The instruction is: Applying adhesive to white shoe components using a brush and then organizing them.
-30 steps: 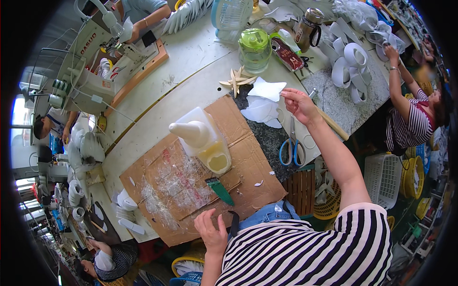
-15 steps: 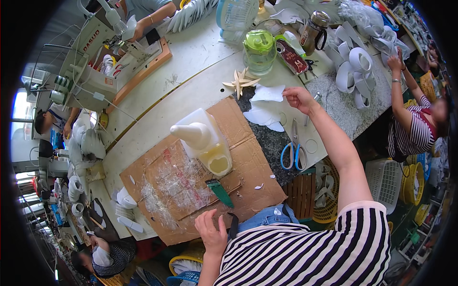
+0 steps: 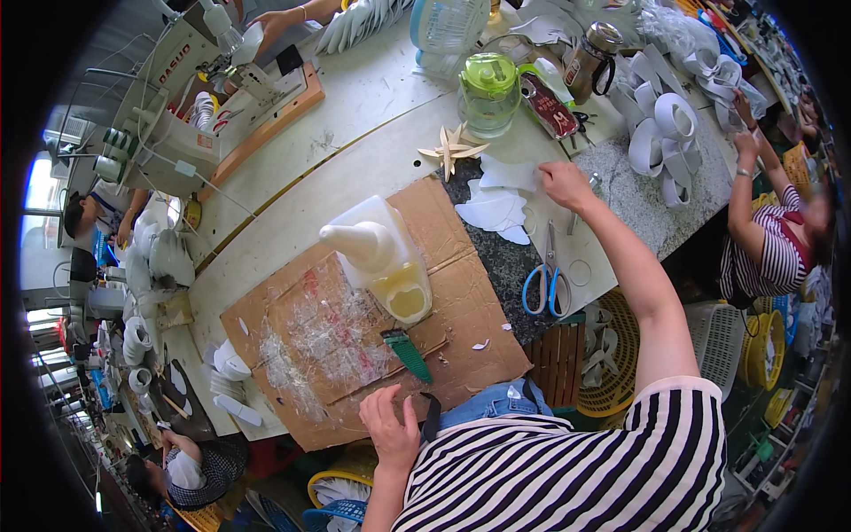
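Across the middle of the frame lies a pale counter (image 3: 292,222); at centre, a brown cardboard sheet (image 3: 470,301) carries a translucent bottle (image 3: 386,257) with a conical nozzle. Lower centre: the left hand (image 3: 392,427), empty, its fingers loosely curled with the thumb apart. Right of centre: blue-handled scissors (image 3: 548,279). Above these, the right hand (image 3: 566,186), fingers closed in a pinch on the right corner of a white piece (image 3: 507,174), which overlaps other white pieces (image 3: 494,211). Below the bottle: a green brush (image 3: 408,356).
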A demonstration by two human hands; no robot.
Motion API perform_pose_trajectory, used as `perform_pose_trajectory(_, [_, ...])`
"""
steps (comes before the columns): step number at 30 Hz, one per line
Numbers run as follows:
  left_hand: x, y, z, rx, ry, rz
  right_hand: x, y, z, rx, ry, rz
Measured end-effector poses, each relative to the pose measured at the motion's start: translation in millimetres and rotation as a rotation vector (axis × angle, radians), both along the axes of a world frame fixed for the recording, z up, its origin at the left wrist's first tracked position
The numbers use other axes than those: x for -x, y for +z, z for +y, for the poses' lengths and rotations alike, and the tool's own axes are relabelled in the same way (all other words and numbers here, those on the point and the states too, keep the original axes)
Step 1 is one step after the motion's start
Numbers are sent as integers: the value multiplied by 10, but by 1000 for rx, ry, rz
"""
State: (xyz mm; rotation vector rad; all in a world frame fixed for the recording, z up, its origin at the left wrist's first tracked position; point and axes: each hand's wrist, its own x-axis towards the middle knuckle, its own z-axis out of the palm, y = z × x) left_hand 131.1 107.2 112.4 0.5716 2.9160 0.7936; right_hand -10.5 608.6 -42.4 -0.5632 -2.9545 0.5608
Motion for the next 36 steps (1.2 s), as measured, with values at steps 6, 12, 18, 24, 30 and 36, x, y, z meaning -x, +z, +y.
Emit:
perform_pose_trajectory(6, [-44,-31,-100,8,60,-53,-255,756,-569,87,-50,251])
perform_pose_trajectory(12, [-59,-141,-307,1,105,-8,-972,960,-1851,390,320,207])
perform_pose_trajectory(18, [-2,-162,-701,-47,113,45,-1493,1054,-2817,674,495,-22])
perform_pose_trajectory(24, [140,-378,-1478,-82,331,68,-1516,1105,-3206,619,524,-84])
perform_pose_trajectory(30, [564,-829,-2752,-79,676,157,-1314,1264,-3678,532,465,-66])
perform_pose_trajectory(36, [776,-1455,-4189,-29,1096,289,-1370,1290,-4393,552,503,-103])
